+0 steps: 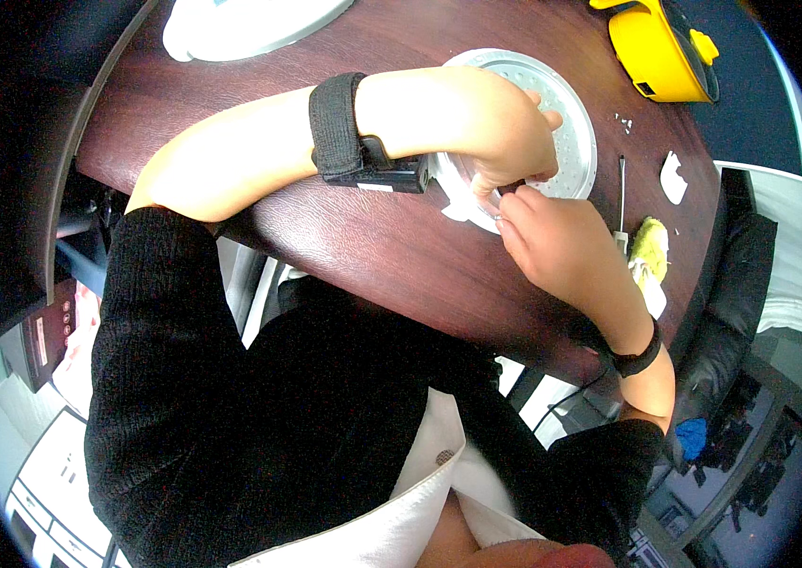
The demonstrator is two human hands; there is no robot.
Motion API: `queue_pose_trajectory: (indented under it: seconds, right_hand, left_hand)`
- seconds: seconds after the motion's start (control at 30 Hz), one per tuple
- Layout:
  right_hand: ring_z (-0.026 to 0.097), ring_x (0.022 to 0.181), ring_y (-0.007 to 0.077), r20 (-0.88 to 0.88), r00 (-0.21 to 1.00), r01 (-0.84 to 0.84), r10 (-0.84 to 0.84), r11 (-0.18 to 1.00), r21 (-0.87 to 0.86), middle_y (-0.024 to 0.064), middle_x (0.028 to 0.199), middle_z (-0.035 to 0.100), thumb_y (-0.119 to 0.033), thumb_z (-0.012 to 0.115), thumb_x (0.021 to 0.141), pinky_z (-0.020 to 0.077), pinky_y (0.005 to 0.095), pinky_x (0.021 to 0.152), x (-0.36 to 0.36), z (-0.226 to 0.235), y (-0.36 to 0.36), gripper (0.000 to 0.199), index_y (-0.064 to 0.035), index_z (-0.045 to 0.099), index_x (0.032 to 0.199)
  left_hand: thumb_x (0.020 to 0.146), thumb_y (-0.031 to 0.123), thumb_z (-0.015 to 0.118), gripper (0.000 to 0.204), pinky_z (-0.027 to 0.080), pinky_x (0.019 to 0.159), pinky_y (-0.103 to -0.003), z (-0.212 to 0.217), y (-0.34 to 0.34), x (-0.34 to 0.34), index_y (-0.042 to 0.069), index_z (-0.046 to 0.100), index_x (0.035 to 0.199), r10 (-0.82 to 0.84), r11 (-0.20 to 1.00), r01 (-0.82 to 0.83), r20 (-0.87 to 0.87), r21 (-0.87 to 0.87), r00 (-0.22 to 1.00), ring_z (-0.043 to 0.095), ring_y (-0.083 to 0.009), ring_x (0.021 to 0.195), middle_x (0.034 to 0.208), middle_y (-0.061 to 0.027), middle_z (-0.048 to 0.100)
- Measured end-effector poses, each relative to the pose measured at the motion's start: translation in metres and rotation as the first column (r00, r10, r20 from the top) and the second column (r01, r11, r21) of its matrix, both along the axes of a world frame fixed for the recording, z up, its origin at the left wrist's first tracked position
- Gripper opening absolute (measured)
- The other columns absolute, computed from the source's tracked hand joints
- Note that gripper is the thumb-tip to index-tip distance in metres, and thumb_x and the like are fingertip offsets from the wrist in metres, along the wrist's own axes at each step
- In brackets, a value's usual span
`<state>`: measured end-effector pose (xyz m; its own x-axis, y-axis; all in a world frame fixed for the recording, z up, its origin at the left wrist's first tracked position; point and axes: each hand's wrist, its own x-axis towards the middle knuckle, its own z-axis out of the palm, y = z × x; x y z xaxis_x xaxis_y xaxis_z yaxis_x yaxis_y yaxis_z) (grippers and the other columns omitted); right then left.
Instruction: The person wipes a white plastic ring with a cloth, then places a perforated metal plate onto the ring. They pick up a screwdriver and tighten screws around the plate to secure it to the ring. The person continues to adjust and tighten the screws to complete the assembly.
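Observation:
A round silvery tray [571, 104] with small holes lies on the dark red-brown table, partly covered by my hands. Over its middle, my left hand [510, 128] is bent inward with its fingers curled. Close against it, my right hand [552, 232] pinches at the tray's near edge, thumb and fingertips together. A small dark bit [512, 187] shows between the two hands; its kind and what exactly each hand grips are hidden. A pale scrap [459, 207] sticks out at the tray's near left rim.
Right of the tray lie a screwdriver [622, 194], a yellow-green fuzzy piece [649, 248] and a torn white piece [674, 180]. A yellow pot [657, 52] stands at the far right. A white oval object [249, 28] sits at the far left. A black seat [732, 293] borders the table's right.

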<state>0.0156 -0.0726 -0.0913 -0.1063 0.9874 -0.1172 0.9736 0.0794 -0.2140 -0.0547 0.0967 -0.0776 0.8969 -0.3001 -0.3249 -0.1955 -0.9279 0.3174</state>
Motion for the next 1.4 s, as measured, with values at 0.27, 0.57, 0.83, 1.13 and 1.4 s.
queue_pose_trajectory:
  seconds: [0.27, 0.57, 0.83, 1.13, 1.4]
  right_hand:
    - [0.062, 0.057, 0.0328, 0.093, 0.991, 0.112, -0.101, 0.987, -0.12, 0.0123, 0.062, 0.059, -0.017, 0.056, 0.085, 0.0475, 0.0437, 0.048, -0.009, -0.014, -0.001, 0.011, -0.0064, 0.055, 0.082]
    - [0.063, 0.062, 0.0315, -0.043, 0.996, 0.083, -0.082, 0.996, 0.035, 0.0119, 0.071, 0.059, -0.016, 0.053, 0.09, 0.0484, 0.0421, 0.052, 0.0, 0.012, 0.0, 0.008, -0.0078, 0.053, 0.088]
    - [0.062, 0.059, 0.0296, 0.046, 0.999, 0.003, -0.005, 0.999, 0.048, 0.0108, 0.074, 0.057, -0.011, 0.053, 0.085, 0.0504, 0.0393, 0.051, -0.005, -0.003, -0.003, 0.008, -0.0056, 0.051, 0.089]
    - [0.062, 0.064, 0.0283, 0.187, 0.973, 0.147, -0.137, 0.989, -0.037, 0.0117, 0.076, 0.058, -0.014, 0.061, 0.086, 0.0466, 0.0389, 0.054, -0.014, -0.011, -0.003, 0.014, -0.0058, 0.051, 0.082]
    - [0.062, 0.064, 0.0298, 0.027, 0.997, 0.075, -0.076, 0.997, 0.032, 0.0115, 0.076, 0.057, -0.014, 0.056, 0.088, 0.0483, 0.0395, 0.054, -0.008, 0.004, -0.005, 0.009, -0.0052, 0.053, 0.09]
  left_hand:
    - [0.069, 0.015, 0.077, 0.069, 0.041, 0.098, -0.061, 0.001, -0.001, 0.001, 0.022, 0.051, 0.132, -0.011, 1.0, 0.01, -0.006, -0.013, 1.0, 0.03, -0.0408, 0.136, 0.147, -0.0118, 0.031]
    - [0.068, 0.024, 0.079, 0.06, 0.046, 0.09, -0.057, -0.002, -0.001, 0.002, 0.021, 0.056, 0.124, -0.011, 1.0, 0.01, 0.04, 0.018, 0.999, 0.041, -0.0394, 0.125, 0.141, -0.0101, 0.038]
    - [0.071, 0.019, 0.077, 0.068, 0.042, 0.098, -0.059, -0.002, -0.002, 0.002, 0.025, 0.05, 0.133, -0.009, 1.0, 0.009, 0.007, 0.01, 1.0, 0.031, -0.0395, 0.137, 0.148, -0.0108, 0.031]
    - [0.071, 0.022, 0.078, 0.069, 0.04, 0.099, -0.062, 0.0, -0.002, 0.002, 0.024, 0.049, 0.134, -0.01, 1.0, 0.009, 0.003, 0.01, 1.0, 0.029, -0.0403, 0.137, 0.15, -0.0115, 0.027]
    - [0.072, 0.026, 0.078, 0.07, 0.04, 0.098, -0.063, -0.002, -0.003, 0.003, 0.025, 0.048, 0.135, 0.004, 1.0, -0.004, 0.001, 0.013, 1.0, 0.03, -0.0398, 0.137, 0.15, -0.0111, 0.028]
